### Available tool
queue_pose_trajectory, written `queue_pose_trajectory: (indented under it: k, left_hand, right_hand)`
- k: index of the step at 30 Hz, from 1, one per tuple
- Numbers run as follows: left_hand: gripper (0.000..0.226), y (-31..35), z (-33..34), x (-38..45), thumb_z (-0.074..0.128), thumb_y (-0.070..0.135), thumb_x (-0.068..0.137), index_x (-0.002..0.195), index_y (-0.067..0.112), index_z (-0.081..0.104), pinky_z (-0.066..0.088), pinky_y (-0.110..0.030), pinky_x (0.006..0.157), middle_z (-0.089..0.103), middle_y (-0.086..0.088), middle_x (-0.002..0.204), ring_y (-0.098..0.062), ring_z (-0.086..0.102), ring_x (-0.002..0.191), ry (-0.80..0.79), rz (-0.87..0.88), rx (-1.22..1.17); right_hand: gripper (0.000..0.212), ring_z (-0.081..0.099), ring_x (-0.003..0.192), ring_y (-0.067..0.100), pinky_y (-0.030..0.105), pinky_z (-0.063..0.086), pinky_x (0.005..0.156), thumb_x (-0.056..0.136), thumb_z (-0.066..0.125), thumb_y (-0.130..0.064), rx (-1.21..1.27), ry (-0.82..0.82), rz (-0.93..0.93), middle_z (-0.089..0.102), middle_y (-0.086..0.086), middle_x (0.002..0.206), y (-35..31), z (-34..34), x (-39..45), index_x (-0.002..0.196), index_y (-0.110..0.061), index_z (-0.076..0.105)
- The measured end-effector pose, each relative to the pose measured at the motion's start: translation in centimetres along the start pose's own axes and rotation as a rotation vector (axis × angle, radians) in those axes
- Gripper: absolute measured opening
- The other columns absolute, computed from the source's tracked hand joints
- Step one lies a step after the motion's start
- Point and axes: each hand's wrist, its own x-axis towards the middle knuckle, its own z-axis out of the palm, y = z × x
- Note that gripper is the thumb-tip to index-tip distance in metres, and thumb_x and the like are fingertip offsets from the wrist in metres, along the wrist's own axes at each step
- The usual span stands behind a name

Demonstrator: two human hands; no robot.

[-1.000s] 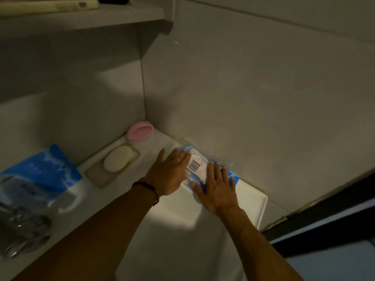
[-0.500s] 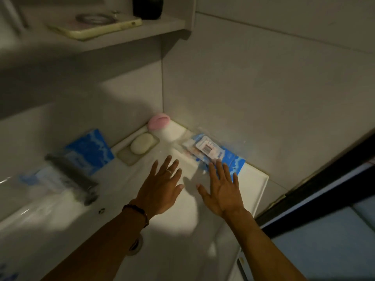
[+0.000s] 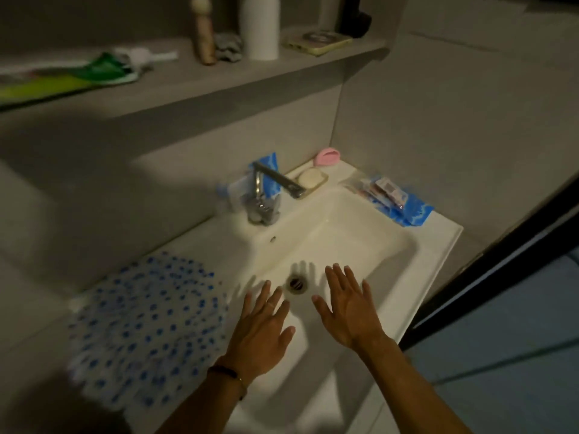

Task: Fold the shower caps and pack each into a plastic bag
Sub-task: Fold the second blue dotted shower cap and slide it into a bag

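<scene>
- Head view: left hand [image 3: 261, 335] held flat, palm down, fingers spread apart and holding nothing, over the near part of the sink [image 3: 360, 245]
- right hand [image 3: 349, 305] beside it, also flat with fingers splayed and nothing in it; the two are apart, with the drain [image 3: 296, 284] between and just beyond the fingertips
- a dark band [image 3: 230, 372] circles the left wrist
- shower cap [image 3: 147, 327], clear with blue dots, lies spread out on the tabletop [image 3: 445, 245] left of the sink, just beside the left hand; whether they touch I cannot tell
- packed bags [image 3: 391, 198], blue and clear with a barcode label, lie at the far right corner against the wall, well apart from both hands
- tap [image 3: 269, 189] stands behind the basin, with another blue packet [image 3: 266, 164] leaning on the wall behind it
- soap [image 3: 308, 177] sits in a dish right of the tap, a pink item [image 3: 327, 155] just behind it
- shelf [image 3: 194, 86] above carries a green tube, a brown bottle, a white cylinder and a flat yellowish thing, all blurred
</scene>
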Motion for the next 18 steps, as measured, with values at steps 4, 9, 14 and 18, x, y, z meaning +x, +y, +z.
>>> queue_pose_trajectory:
  k: [4, 9, 14, 18]
  left_hand:
    - [0.064, -3.3, -0.4, -8.3, 0.048, 0.046, 0.079, 0.134, 0.013, 0.050, 0.003, -0.050, 0.110, 0.034, -0.010, 0.150, -0.030, 0.014, 0.143, -0.002, -0.139, 0.026]
    - [0.085, -6.5, -0.3, -14.9, 0.064, 0.035, 0.048, 0.128, 0.005, 0.055, 0.022, -0.056, 0.105, 0.051, -0.019, 0.136, -0.041, 0.040, 0.130, 0.069, -0.272, 0.000]
    - [0.069, -9.0, -0.7, -16.9, 0.080, 0.015, 0.047, 0.113, 0.005, 0.066, 0.054, -0.047, 0.085, 0.067, -0.017, 0.113, -0.034, 0.063, 0.105, 0.068, -0.325, 0.024]
    - [0.042, -10.3, -1.8, -17.5, 0.064, 0.006, 0.071, 0.112, 0.016, 0.065, 0.048, -0.036, 0.093, 0.071, -0.004, 0.104, -0.020, 0.065, 0.099, 0.158, -0.275, -0.052]
  right_hand:
    - [0.066, -0.005, 0.147, 0.022, 0.045, 0.000, 0.117, 0.098, 0.028, -0.049, -0.024, -0.063, -0.090, -0.001, 0.003, 0.160, -6.4, 2.3, -4.0, 0.151, -0.021, 0.001]
    - [0.067, -0.003, 0.147, 0.021, 0.042, 0.003, 0.117, 0.096, 0.036, -0.042, -0.074, -0.144, -0.180, 0.000, 0.004, 0.160, -11.4, 4.7, -6.6, 0.151, -0.019, 0.004]
    - [0.073, -0.001, 0.147, 0.021, 0.041, 0.005, 0.117, 0.092, 0.043, -0.035, -0.094, -0.214, -0.297, 0.000, 0.005, 0.160, -15.1, 6.4, -8.7, 0.151, -0.018, 0.005]
    - [0.078, 0.019, 0.144, 0.028, 0.047, 0.023, 0.113, 0.080, 0.054, -0.033, -0.047, -0.135, -0.379, 0.020, 0.010, 0.157, -17.4, 8.1, -10.0, 0.148, -0.014, 0.022]
